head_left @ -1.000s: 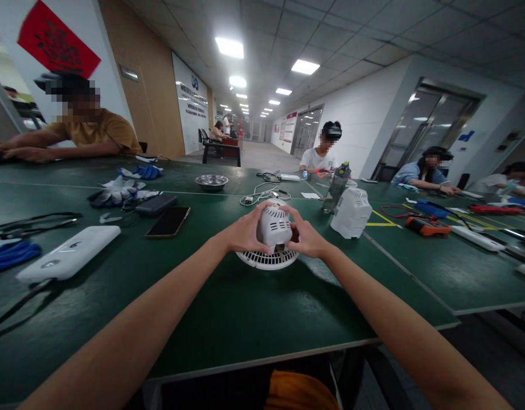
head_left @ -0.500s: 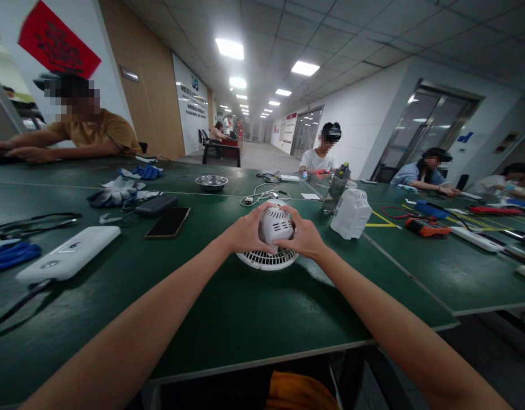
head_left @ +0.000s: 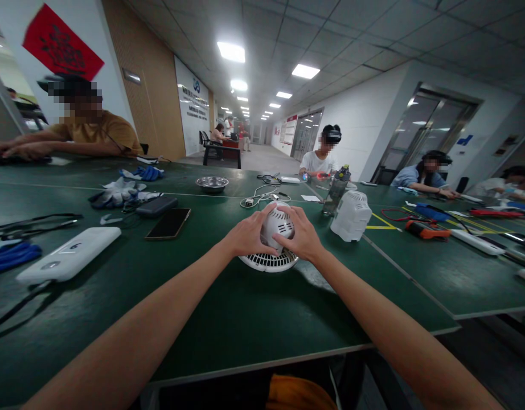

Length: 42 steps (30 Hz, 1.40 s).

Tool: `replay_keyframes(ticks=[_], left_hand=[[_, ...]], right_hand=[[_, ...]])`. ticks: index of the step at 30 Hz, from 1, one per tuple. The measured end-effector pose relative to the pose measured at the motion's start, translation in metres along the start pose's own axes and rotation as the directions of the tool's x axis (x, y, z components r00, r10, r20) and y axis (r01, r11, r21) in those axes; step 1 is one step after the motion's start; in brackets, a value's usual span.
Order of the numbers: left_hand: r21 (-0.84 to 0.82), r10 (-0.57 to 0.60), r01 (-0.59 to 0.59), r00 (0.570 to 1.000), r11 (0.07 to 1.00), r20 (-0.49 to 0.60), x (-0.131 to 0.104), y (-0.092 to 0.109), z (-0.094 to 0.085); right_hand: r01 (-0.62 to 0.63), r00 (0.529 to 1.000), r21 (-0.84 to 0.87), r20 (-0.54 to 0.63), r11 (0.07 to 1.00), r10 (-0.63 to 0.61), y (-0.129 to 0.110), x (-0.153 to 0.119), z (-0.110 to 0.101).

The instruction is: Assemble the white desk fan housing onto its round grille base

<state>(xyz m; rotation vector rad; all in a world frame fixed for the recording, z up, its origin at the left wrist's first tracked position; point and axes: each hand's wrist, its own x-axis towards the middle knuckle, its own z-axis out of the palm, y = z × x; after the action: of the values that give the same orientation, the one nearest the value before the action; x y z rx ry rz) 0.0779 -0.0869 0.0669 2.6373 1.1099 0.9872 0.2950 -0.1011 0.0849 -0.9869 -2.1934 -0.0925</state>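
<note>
Both my hands are wrapped round a white vented fan motor housing (head_left: 278, 226) in the middle of the table. My left hand (head_left: 250, 232) grips its left side, thumb at the front. On its right side my right hand (head_left: 304, 234) is closed, with the thumb across the front face. Below the housing lies a round white fan grille (head_left: 269, 262), face down on the green tabletop. The grille's far part is hidden by the housing and my hands. A white plastic fan base (head_left: 351, 216) stands to the right, apart from my hands.
Left of my hands lie a phone (head_left: 168, 223), a dark power bank (head_left: 156, 206) and a white power bank (head_left: 70, 255). Beyond are a metal bowl (head_left: 212, 183), gloves (head_left: 117, 193) and a white cable (head_left: 258, 200). A bottle (head_left: 336, 191) stands behind the base. Several people sit around.
The housing has turned slightly in my hands, its slots shifting a little to the right. My right thumb has moved up across its front.
</note>
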Motion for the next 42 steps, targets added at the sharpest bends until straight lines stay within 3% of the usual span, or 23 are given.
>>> replay_keyframes(ticks=[8, 13, 15, 19, 21, 26, 29, 32, 34, 36, 38, 42], left_hand=[[0.025, -0.029, 0.03, 0.999, 0.999, -0.024, -0.004, -0.004, -0.001], [0.002, -0.152, 0.152, 0.985, 0.988, -0.079, -0.007, -0.019, 0.003], [-0.001, -0.286, 0.289, 0.948, 0.957, -0.137, -0.008, -0.032, 0.006], [-0.08, -0.574, 0.568, 0.808, 0.819, -0.137, -0.011, -0.058, 0.009], [-0.127, -0.617, 0.604, 0.775, 0.786, -0.133, -0.013, -0.065, 0.008], [-0.313, -0.608, 0.536, 0.763, 0.784, -0.218, -0.013, -0.067, 0.002], [-0.53, -0.614, 0.397, 0.716, 0.749, -0.332, -0.011, -0.067, -0.001], [-0.604, -0.566, 0.243, 0.704, 0.759, -0.429, -0.006, -0.067, 0.0], [-0.61, -0.557, 0.237, 0.723, 0.756, -0.409, -0.004, -0.066, 0.003], [-0.642, -0.577, 0.27, 0.746, 0.717, -0.331, -0.004, -0.062, 0.007], [-0.702, -0.603, 0.292, 0.76, 0.649, -0.241, -0.005, -0.058, 0.01], [-0.749, -0.618, 0.326, 0.773, 0.577, -0.14, -0.007, -0.047, 0.011]], right_hand=[[0.002, 0.998, 0.084, -0.064, 0.996, 0.003, 0.012, 0.0, 0.003], [-0.178, 0.983, 0.153, -0.007, 0.972, 0.181, 0.03, 0.001, 0.003], [-0.229, 0.973, 0.146, 0.046, 0.962, 0.225, 0.035, 0.0, 0.004], [-0.264, 0.962, 0.155, 0.111, 0.952, 0.248, 0.041, -0.004, 0.006], [-0.258, 0.964, 0.187, 0.119, 0.948, 0.239, 0.042, -0.005, 0.006], [-0.319, 0.946, 0.316, 0.049, 0.893, 0.321, 0.043, -0.004, 0.006], [-0.4, 0.883, 0.586, 0.04, 0.705, 0.468, 0.043, -0.001, 0.01], [-0.421, 0.802, 0.83, 0.151, 0.366, 0.579, 0.037, 0.002, 0.014], [-0.439, 0.787, 0.891, 0.317, 0.118, 0.53, 0.031, 0.002, 0.015], [-0.497, 0.777, 0.864, 0.487, -0.085, 0.399, 0.023, 0.002, 0.014], [-0.543, 0.758, 0.816, 0.577, -0.196, 0.303, 0.019, 0.001, 0.013], [-0.557, 0.736, 0.786, 0.617, -0.268, 0.277, 0.023, -0.001, 0.015]])
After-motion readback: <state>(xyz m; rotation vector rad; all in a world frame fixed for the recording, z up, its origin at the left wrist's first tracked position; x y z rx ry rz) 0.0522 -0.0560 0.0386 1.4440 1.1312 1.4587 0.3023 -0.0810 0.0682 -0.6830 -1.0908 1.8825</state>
